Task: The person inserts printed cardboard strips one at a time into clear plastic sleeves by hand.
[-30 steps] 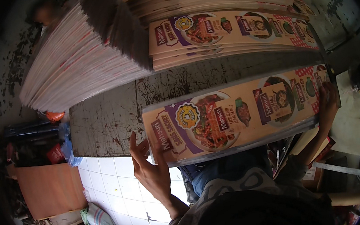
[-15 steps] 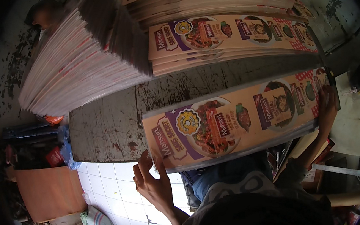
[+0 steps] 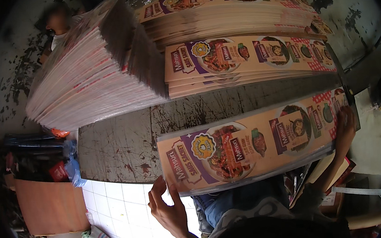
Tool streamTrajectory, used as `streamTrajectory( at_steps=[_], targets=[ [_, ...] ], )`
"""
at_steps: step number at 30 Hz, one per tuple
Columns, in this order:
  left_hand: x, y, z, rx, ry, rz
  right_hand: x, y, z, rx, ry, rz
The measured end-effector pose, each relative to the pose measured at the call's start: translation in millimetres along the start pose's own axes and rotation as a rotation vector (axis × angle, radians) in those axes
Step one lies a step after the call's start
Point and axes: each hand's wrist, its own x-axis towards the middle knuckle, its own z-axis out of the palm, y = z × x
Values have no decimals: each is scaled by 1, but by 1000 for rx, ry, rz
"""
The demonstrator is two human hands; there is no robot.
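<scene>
Since the view has tipped up a bit over the last second, everything sits lower in my feed now, and I get more of the far end. The long printed panel (image 3: 248, 150) is on the near side of the tabletop (image 3: 115, 149), slanted a little, with its picture side up and a greyish layered strip along the near edge. Can't tell from here if that's one piece or a few. Against the tabletop it looks about where it was.

Biggest change I can spot is the left hand (image 3: 168, 213): a second ago the fingers were splayed out past the corner, now they're curled in with a narrow gap to the thumb, right at the near left corner. No idea if it's actually pinching anything. The right hand (image 3: 347, 127) hasn't really budged, fingers bent over the panel's right end; whether it's gripping is hidden from me.

Across a bare strip there's a low fanned pile (image 3: 249, 58) of matching panels, with a taller pile (image 3: 236, 18) behind it that shows way more of its top than before. Fat leaning stack (image 3: 91, 87) on the left, pale edges toward me. Past that, a person (image 3: 58, 40) shows more clearly now, white clothing included.
</scene>
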Motion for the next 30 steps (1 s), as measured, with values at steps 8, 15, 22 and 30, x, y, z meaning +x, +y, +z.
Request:
streamTrajectory(
  at_steps=[8, 15, 22, 30],
  targets=[
    [0, 3, -2, -22, -2, -17, -4, 6, 4, 90, 64, 62],
    [5, -8, -8, -586, -45, -243, -6, 13, 5, 16, 82, 25],
    [0, -6, 10, -1382, -239, -309, -6, 16, 4, 75, 10, 157],
    [1, -14, 13, -1620, -142, -15, 15, 48, -7, 222, -60, 191]
  ],
)
